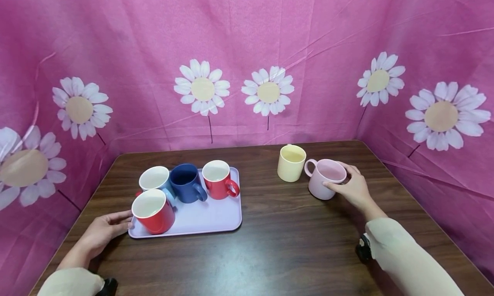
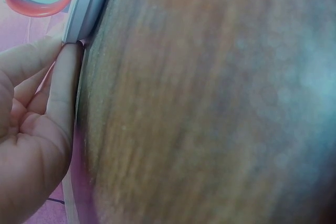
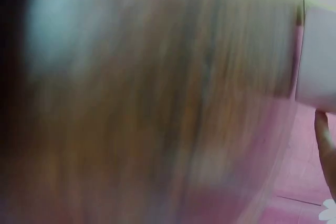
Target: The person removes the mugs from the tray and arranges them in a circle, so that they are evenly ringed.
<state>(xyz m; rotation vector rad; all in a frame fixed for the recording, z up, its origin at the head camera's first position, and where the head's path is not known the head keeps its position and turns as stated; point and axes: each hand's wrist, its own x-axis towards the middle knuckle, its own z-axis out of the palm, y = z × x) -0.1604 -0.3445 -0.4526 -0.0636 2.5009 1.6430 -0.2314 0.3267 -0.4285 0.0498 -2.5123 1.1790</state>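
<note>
My left hand (image 1: 104, 234) pinches the left rim of a lilac tray (image 1: 210, 221), with its fingers at the edge in the left wrist view. On the tray stand a red mug (image 1: 160, 218), a light blue mug (image 1: 154, 178) partly hidden behind it, a navy mug (image 1: 187, 184) and a second red mug (image 1: 218, 186). My right hand (image 1: 356, 191) grips a pink mug (image 1: 320, 186) by its body, thumb in front and fingers behind. The pink mug's handle points left, towards a yellow mug (image 1: 290, 167). I cannot tell whether the pink mug touches the table.
The dark wooden table (image 1: 262, 244) carries the tray on its left half. Pink cloth (image 1: 239, 30) with large white flowers hangs behind the table and along both sides. The yellow mug stands close to the back edge.
</note>
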